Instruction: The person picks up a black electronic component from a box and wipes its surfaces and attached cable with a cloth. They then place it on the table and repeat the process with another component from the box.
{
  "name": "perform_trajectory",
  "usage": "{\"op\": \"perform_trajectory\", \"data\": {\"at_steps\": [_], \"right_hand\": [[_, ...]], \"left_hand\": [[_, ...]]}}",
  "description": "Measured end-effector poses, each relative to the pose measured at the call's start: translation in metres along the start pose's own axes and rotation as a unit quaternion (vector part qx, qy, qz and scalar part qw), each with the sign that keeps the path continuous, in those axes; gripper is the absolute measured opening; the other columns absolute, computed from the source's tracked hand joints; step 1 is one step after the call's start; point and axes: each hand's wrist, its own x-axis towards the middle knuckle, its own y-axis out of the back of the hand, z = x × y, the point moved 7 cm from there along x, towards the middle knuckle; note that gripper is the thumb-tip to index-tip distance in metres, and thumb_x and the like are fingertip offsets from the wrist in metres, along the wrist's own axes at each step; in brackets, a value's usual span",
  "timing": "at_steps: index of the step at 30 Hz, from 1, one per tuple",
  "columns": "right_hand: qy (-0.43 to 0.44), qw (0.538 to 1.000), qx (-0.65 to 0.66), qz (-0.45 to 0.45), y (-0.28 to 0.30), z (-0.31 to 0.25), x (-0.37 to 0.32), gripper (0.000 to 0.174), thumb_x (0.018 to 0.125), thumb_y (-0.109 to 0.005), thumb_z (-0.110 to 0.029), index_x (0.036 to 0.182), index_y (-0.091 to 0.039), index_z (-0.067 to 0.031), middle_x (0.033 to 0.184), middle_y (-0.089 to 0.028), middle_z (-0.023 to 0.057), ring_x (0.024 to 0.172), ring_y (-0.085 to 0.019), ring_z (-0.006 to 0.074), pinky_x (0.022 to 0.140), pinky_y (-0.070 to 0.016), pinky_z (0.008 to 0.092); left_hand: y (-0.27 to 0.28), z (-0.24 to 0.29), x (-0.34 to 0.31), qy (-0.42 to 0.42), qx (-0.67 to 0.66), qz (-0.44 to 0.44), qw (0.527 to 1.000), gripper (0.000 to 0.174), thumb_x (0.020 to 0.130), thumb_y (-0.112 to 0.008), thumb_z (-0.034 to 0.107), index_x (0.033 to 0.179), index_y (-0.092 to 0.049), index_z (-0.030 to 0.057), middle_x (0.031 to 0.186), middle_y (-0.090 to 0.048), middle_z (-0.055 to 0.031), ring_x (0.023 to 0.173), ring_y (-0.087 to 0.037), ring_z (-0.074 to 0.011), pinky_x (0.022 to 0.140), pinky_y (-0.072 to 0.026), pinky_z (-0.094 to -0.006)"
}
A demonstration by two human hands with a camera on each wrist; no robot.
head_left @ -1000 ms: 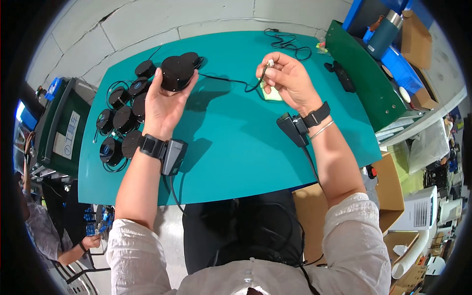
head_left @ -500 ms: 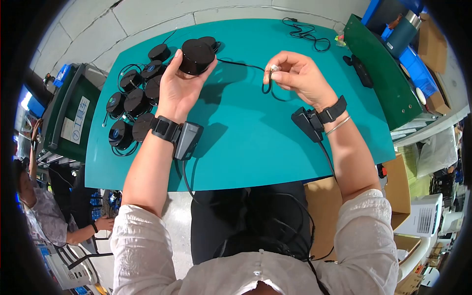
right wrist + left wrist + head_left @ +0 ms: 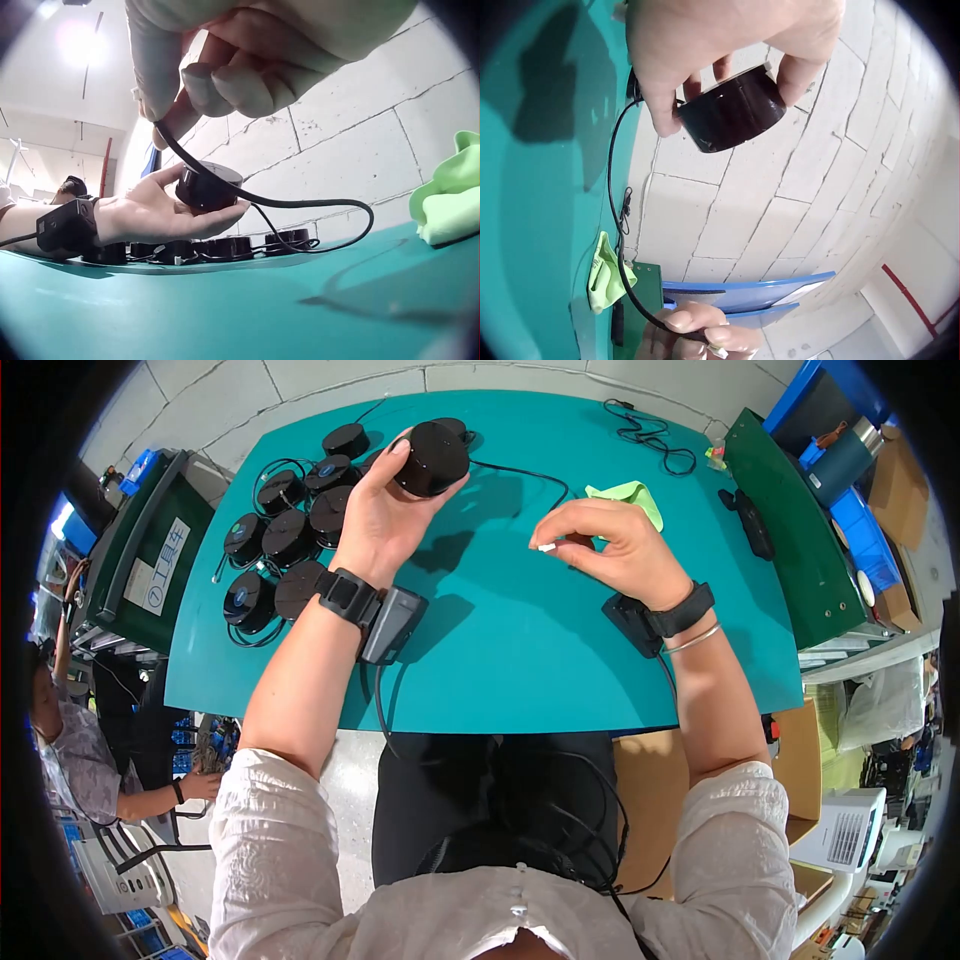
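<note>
My left hand (image 3: pixel 392 520) grips a round black puck-shaped device (image 3: pixel 433 459) by its sides, above the teal table (image 3: pixel 480 660). In the left wrist view the device (image 3: pixel 733 111) is held tilted between thumb and fingers. My right hand (image 3: pixel 622 550) pinches the small white connector (image 3: pixel 546 547) at the end of a black cable. In the right wrist view the cable (image 3: pixel 300 203) loops from my fingertips round toward the device (image 3: pixel 208 186). Both hands are raised off the table, apart from each other.
Several similar black devices (image 3: pixel 289 538) with coiled cables stand at the table's left. A light green cloth (image 3: pixel 632 498) lies behind my right hand. At the back right are a loose black cable (image 3: pixel 650 435), a black object (image 3: pixel 752 525) and a green panel (image 3: pixel 790 520).
The head view has shifted. My right hand has turned and lowered its fingers, with the connector now pointing left. My left hand still grips the device.
</note>
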Motion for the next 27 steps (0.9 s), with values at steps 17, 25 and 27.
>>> {"op": "perform_trajectory", "data": {"at_steps": [17,25,27], "right_hand": [[-0.02,0.951,-0.243,0.189,0.064,0.033,-0.008,0.05,0.085,-0.057,-0.009,0.134,-0.049,-0.0057,0.136,-0.05,0.0147,0.128,-0.044,0.0324,0.11,-0.0321,0.0405],[-0.111,0.985,-0.108,-0.073,0.008,0.039,-0.004,0.049,0.086,-0.062,-0.014,0.133,-0.051,-0.0089,0.124,-0.059,0.0123,0.11,-0.058,0.0285,0.096,-0.0429,0.0388],[-0.199,0.964,-0.115,-0.13,0.005,0.057,-0.011,0.038,0.086,-0.062,-0.013,0.123,-0.058,-0.0085,0.103,-0.067,0.0076,0.086,-0.064,0.0243,0.077,-0.0489,0.0341]], "left_hand": [[-0.051,-0.011,-0.026,-0.017,0.326,-0.247,0.912,0.061,0.073,-0.078,0.022,0.126,-0.051,0.0086,0.121,-0.056,-0.0053,0.114,-0.052,-0.0185,0.1,-0.0416,-0.0336],[-0.07,-0.046,-0.054,0.098,0.425,-0.371,0.82,0.072,0.064,-0.086,0.021,0.127,-0.054,0.0085,0.129,-0.048,-0.0045,0.119,-0.049,-0.0195,0.103,-0.0391,-0.0349],[-0.074,-0.047,-0.057,0.095,0.445,-0.386,0.802,0.07,0.063,-0.087,0.021,0.126,-0.057,0.0108,0.131,-0.041,-0.0038,0.117,-0.049,-0.02,0.101,-0.0406,-0.0352]]}}
